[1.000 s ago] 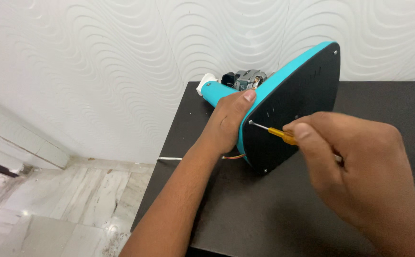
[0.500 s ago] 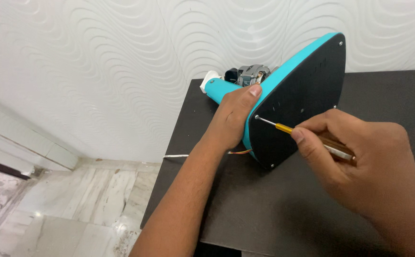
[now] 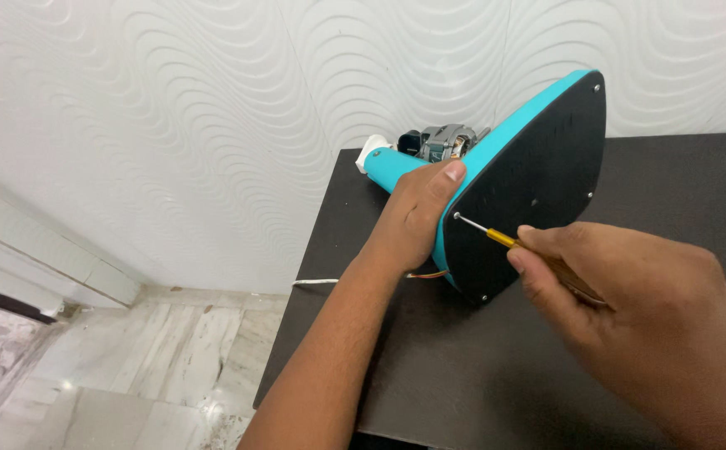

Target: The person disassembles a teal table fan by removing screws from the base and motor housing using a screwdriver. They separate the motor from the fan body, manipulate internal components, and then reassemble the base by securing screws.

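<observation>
The left hand (image 3: 413, 218) grips the teal edge of the iron (image 3: 523, 179), which is tipped up on the dark table (image 3: 463, 367), black soleplate facing the camera, long axis slanting to upper right. The right hand (image 3: 629, 308) pinches a screwdriver (image 3: 496, 236), tip pointing left at a screw on the soleplate

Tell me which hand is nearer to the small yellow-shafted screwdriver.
Right. The right hand grips the small yellow-shafted screwdriver by its handle; the left hand holds the turquoise appliance beside it.

A dark brown table (image 3: 479, 375) stands against a white wall (image 3: 171, 108) that has a raised pattern of waves. Beside the table, a white cable (image 3: 313, 282) hangs over its left edge, and below lies a floor of pale marble tiles (image 3: 113, 375).
</observation>
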